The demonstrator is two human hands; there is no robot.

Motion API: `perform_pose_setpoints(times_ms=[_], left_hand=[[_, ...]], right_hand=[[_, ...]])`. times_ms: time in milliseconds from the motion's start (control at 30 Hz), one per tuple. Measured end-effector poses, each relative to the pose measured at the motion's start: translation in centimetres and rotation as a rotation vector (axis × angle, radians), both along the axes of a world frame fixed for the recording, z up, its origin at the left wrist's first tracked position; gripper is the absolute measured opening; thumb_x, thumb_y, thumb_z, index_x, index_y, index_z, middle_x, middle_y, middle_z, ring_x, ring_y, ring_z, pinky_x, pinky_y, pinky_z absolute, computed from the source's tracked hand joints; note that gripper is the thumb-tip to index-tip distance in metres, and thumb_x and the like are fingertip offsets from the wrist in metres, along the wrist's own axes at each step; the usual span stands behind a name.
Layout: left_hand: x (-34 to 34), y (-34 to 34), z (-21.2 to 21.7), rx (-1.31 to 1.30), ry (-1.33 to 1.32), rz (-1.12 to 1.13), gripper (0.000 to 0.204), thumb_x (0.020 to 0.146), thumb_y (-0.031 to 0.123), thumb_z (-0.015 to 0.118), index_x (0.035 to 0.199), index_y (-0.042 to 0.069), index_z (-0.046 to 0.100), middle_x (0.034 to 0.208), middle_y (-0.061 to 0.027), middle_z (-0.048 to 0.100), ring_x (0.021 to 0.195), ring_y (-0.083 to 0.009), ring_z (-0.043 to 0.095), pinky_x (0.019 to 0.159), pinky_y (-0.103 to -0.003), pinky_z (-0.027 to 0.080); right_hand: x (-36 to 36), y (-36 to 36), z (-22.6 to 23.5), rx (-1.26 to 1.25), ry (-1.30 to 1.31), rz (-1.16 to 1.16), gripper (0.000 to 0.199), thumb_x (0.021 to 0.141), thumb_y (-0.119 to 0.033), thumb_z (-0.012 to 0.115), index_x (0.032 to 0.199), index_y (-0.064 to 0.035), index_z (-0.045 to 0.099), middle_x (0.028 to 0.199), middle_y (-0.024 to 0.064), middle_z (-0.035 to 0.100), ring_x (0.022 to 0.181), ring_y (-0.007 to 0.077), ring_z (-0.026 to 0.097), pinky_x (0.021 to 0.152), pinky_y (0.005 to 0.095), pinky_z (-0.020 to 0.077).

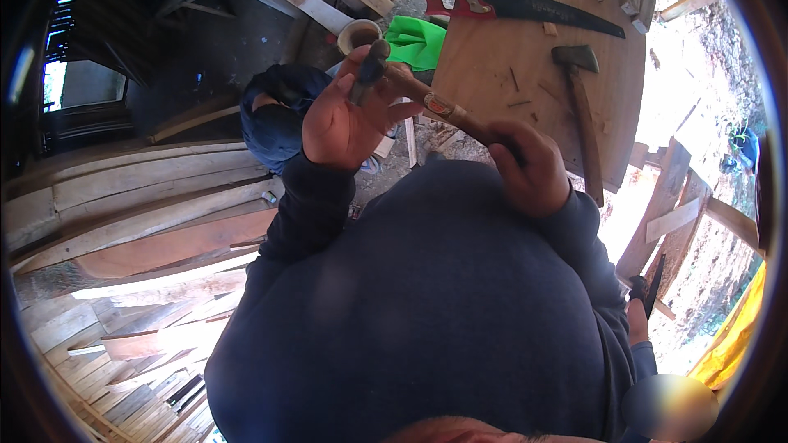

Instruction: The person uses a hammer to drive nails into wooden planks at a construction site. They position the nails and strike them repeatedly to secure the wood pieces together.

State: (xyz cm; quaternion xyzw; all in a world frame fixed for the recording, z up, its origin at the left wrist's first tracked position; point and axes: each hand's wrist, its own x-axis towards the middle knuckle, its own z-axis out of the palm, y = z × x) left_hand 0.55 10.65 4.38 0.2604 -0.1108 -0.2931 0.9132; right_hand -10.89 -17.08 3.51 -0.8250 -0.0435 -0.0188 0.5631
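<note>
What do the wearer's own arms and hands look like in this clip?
The left hand and right hand are bare, without gloves. Both arms wear long, dark navy sleeves, reaching about the wrists and matching the top; no markings on them can be made out.

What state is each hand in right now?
Left hand: partly open, at the hammer head; hold unclear.
Right hand: closed, holding the hammer's wooden handle.

Wooden table, piled planks, dark interior, glaring daylight
</note>
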Motion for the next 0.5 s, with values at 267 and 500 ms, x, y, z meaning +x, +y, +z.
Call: perform_pose_setpoints(times_ms=[267,500], left_hand=[[-0.8,0.9,1.6,0.742,-0.346,0.254,0.035,0.105,0.007,0.070,0.137,-0.004,0.063,0.122,-0.0153,0.076,0.111,-0.0223,0.074,0.100,-0.037,0.060],[-1.1,0.4,2.0,0.715,-0.449,0.257,0.034,0.100,-0.001,0.073,0.133,-0.005,0.065,0.122,-0.0157,0.077,0.113,-0.0193,0.073,0.099,-0.033,0.057]], right_hand=[[-0.6,-1.9,1.0,-0.271,-0.175,-0.074,0.025,0.092,-0.013,0.080,0.115,-0.0077,0.074,0.101,0.0144,0.079,0.090,0.0325,0.078,0.079,0.0427,0.0602],[-0.3,-2.4,2.5,-0.432,-0.264,-0.053,0.026,0.092,-0.014,0.080,0.116,-0.0108,0.073,0.099,0.0089,0.075,0.082,0.0323,0.074,0.072,0.0436,0.0572]])
